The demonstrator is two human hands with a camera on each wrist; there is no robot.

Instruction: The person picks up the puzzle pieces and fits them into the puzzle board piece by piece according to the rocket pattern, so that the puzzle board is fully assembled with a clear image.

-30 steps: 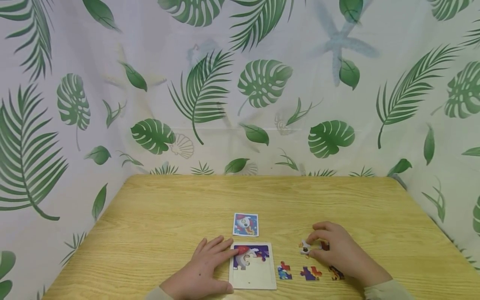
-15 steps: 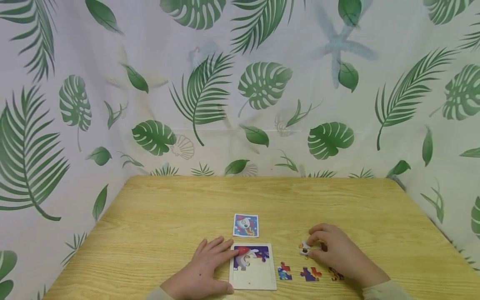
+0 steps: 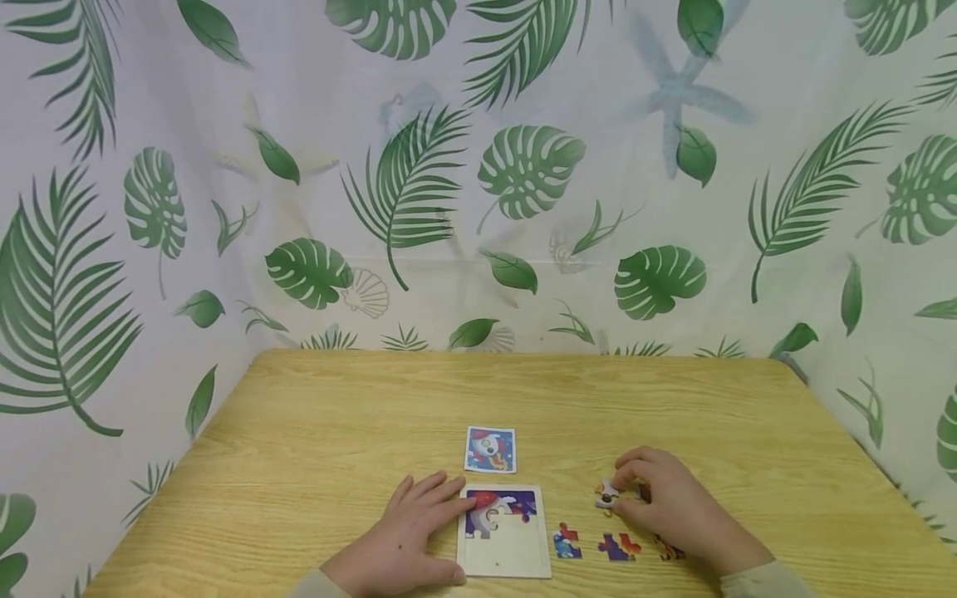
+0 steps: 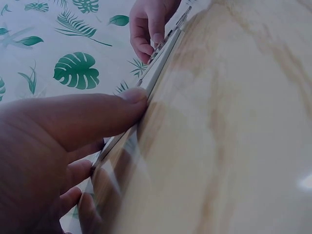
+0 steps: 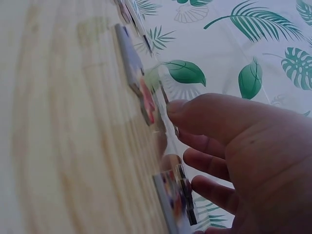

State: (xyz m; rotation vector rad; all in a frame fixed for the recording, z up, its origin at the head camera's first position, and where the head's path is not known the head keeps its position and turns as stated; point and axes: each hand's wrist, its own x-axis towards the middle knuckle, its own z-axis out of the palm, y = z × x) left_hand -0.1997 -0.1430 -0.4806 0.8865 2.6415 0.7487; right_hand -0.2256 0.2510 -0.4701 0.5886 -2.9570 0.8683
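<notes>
My left hand (image 3: 404,536) lies with fingers extended along the left edge of a white-framed puzzle tray (image 3: 504,572), its thumb near the lower corner. Pieces showing a red hat and part of a white face fill the tray's upper part; bare board shows below. To the right, my right hand (image 3: 676,507) pinches a white puzzle piece with a dark round spot (image 3: 603,500) between thumb and index finger, low over the table. In the right wrist view the thumb (image 5: 190,114) hides much of this piece. Another dark piece is partly hidden behind the right fingers.
A small picture card (image 3: 490,450) lies just beyond the tray. Between tray and right hand are a blue-and-red piece (image 3: 566,541) and a purple-and-orange piece (image 3: 617,546). A dark orange piece (image 3: 668,548) sits under the right wrist. A leaf-print curtain (image 3: 478,183) hangs behind the table.
The white piece has turned slightly under my right fingers, and that hand has shifted a little toward the left. My left hand and the tray stay where they were.
</notes>
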